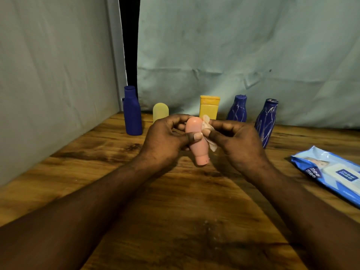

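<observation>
A small pink bottle (197,145) is held above the wooden table (175,201), its cap end pointing down toward me. My left hand (165,139) grips it, with the thumb across its front. My right hand (236,141) pinches a crumpled white wipe (208,126) and presses it against the bottle's right side. Part of the wipe is hidden between my fingers and the bottle.
Along the back stand a dark blue bottle (132,112), a pale yellow bottle (160,112), a yellow tube (208,107) and two blue bottles with white streaks (238,109) (266,121). A blue pack of wipes (329,174) lies at the right. Cloth backdrops close off the back and left.
</observation>
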